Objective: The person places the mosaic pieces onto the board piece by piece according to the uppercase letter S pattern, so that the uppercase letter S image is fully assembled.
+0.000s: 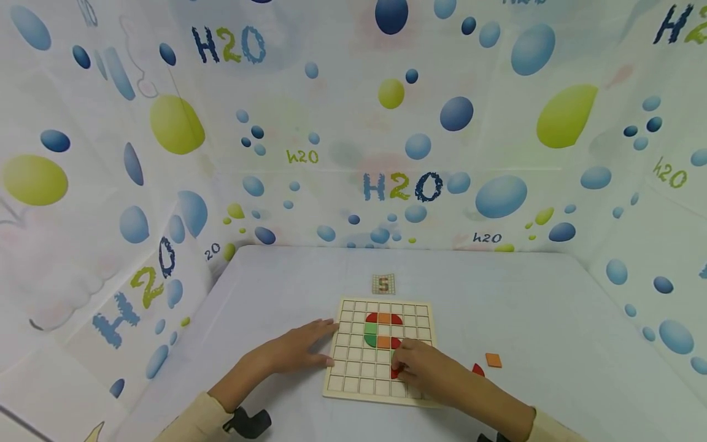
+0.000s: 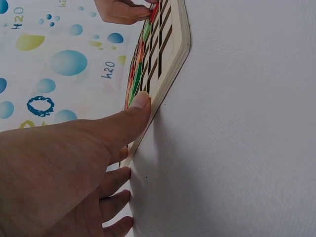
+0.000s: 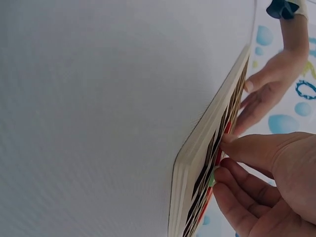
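Note:
A wooden grid board (image 1: 353, 387) lies on the white table with red, orange and green pieces set in its squares. My left hand (image 1: 298, 348) rests at the board's left edge, thumb (image 2: 140, 101) on the rim and fingers spread. Over the right half of the board, my right hand (image 1: 422, 362) pinches a red piece (image 1: 394, 372) low at a grid square, thumb and fingertips bent close round it. A green piece (image 3: 212, 178) shows beside those fingertips; the hand hides part of it. Higher up sit an orange square (image 1: 383, 318) and a dark green rounded piece (image 1: 370, 340).
Beyond the board lies a small pattern card (image 1: 383, 284) with a figure on a grid. To the right are a loose orange square (image 1: 493, 360) and a red piece (image 1: 478, 369), partly behind the right forearm. A printed curtain (image 1: 342, 123) stands round the table.

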Demonstrator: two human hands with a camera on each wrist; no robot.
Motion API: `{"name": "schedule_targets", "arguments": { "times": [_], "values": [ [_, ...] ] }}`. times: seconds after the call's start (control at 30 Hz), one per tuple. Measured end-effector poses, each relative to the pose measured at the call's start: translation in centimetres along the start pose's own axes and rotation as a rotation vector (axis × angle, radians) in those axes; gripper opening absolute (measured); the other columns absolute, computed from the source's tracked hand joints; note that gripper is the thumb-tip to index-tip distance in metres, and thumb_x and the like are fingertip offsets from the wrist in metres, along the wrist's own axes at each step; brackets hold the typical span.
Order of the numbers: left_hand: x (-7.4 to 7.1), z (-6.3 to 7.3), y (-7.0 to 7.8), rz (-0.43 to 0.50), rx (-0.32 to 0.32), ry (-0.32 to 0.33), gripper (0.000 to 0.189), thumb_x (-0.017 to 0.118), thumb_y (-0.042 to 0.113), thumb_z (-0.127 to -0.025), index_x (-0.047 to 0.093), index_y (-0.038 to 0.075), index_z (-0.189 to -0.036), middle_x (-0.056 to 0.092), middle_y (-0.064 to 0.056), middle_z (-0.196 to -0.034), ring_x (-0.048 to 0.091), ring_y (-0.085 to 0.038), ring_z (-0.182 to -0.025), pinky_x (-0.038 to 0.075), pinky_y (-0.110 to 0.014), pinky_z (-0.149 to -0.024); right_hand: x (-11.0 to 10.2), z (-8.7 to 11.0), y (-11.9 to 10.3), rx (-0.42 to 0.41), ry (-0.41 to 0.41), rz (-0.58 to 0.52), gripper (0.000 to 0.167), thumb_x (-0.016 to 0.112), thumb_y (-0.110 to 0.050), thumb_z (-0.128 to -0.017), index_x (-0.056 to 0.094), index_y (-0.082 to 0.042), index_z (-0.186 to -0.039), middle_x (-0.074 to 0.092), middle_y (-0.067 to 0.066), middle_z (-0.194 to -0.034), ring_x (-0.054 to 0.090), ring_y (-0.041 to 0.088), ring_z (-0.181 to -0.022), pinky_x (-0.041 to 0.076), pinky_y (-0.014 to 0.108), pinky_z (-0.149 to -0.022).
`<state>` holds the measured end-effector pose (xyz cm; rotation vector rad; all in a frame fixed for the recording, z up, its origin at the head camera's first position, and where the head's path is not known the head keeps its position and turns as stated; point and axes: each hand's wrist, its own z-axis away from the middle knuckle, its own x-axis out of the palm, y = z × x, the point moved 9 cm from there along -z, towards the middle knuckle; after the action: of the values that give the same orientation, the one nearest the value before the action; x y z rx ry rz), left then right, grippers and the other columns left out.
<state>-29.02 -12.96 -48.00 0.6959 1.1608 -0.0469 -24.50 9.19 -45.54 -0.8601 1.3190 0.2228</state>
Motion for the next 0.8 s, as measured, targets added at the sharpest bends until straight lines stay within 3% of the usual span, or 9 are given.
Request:
{"name": "schedule_targets", "arguments": {
  "times": [0.47,0.6,0.8],
  "values": [
    [0.1,-0.2,-0.2,0.004,-0.008,0.0,0.083,0.074,0.054,-0.095,0.043,0.016,-0.162,0.037,-0.01,-0.17,0.028,-0.034,-0.16,0.031,-0.063,-0.125,-0.3,0.2,0.1,0.009,0.008,0.008,0.012,0.081,-0.011,-0.094,0.076,-0.019,-0.101,0.062,-0.013,-0.1,0.056,0.0,-0.091,0.059,0.021,-0.082],
    [0.0,-0.1,-0.1,0.01,0.0,0.001,0.082,0.074,0.052,-0.096,0.043,0.015,-0.162,0.038,-0.011,-0.17,0.028,-0.035,-0.16,0.031,-0.063,-0.125,-1.2,0.8,1.5,0.055,0.016,-0.023,0.01,0.079,-0.016,-0.096,0.076,-0.021,-0.104,0.062,-0.014,-0.105,0.061,0.004,-0.099,0.061,0.029,-0.089],
    [0.0,0.0,0.0,0.01,0.0,0.003,0.082,0.074,0.052,-0.096,0.043,0.015,-0.162,0.038,-0.011,-0.17,0.028,-0.035,-0.16,0.031,-0.062,-0.126,-4.4,3.0,5.2,0.122,0.124,-0.102,0.019,0.077,-0.015,-0.097,0.072,-0.017,-0.116,0.065,-0.008,-0.112,0.063,0.01,-0.103,0.06,0.035,-0.091]
  ]
}}
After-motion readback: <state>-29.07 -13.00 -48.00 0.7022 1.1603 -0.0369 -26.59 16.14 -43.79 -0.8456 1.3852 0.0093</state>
